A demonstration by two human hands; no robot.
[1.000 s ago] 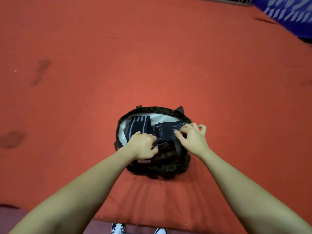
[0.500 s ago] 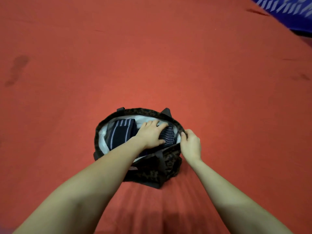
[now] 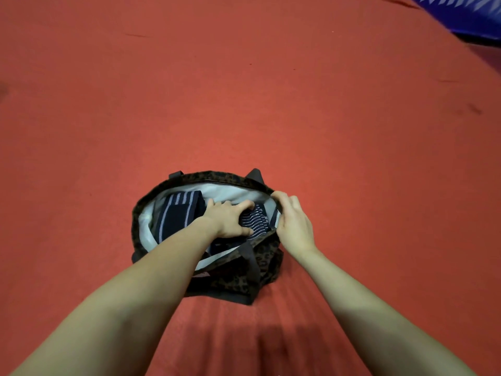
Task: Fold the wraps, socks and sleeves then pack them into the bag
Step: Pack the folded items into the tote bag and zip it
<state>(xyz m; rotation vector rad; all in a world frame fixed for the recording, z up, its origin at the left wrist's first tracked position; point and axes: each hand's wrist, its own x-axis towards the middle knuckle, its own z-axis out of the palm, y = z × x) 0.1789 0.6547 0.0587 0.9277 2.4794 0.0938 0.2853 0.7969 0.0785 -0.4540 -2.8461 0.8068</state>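
Since the earlier frame, the right hand (image 3: pixel 294 222) has been shifted along the bag (image 3: pixel 238 280) rim. The rim is pinched to keep the mouth open, while the striped fold (image 3: pixel 254 219) is pressed down by the left hand (image 3: pixel 227 217), fingers spread flat.

No legible text, brand, number or sign anywhere. Only a small pale tag (image 3: pixel 202 275) on the near side of the leopard-print bag (image 3: pixel 244 278), mostly hidden by the forearm and too blurred to read. Just white chevron marks, not letters, on the blue panel (image 3: pixel 466 12) at top right.
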